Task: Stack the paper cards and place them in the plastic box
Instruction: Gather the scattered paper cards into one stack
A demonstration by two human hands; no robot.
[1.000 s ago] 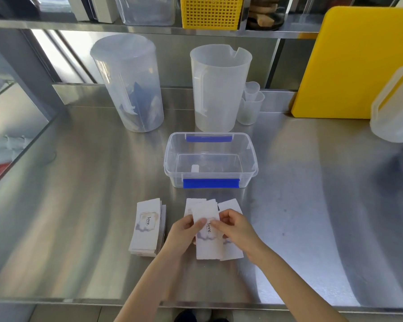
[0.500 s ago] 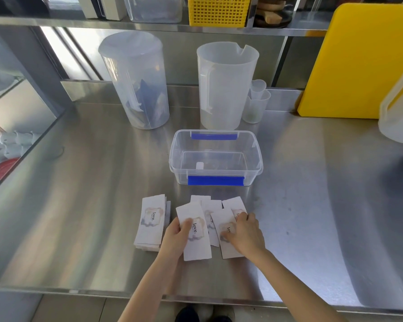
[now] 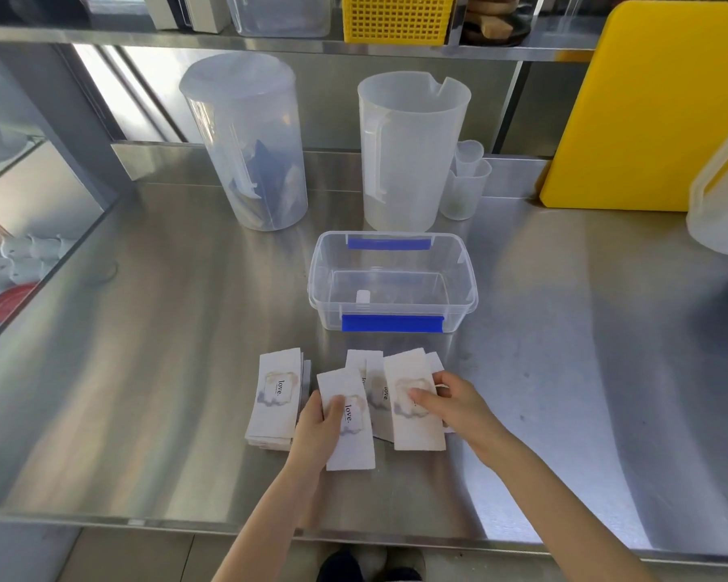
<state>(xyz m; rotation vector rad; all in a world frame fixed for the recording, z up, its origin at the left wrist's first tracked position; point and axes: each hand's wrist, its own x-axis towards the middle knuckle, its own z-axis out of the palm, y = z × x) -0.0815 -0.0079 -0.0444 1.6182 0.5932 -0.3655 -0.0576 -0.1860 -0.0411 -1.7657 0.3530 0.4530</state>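
Item, left hand [image 3: 318,426]: closed on one paper card [image 3: 347,420], thumb on top, lower centre of frame. Item, right hand [image 3: 452,403]: fingers curled, gripping a second card [image 3: 412,403] over the loose cards [image 3: 373,382]. Finished stack [image 3: 276,399] lay left. Plastic box [image 3: 391,281], centre, looked nearly empty. I judged gathering underway; next, square both cards onto the stack.

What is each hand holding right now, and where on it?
The left hand grips one paper card at its left edge, thumb on top. The right hand pinches another card at its right edge, near the middle.
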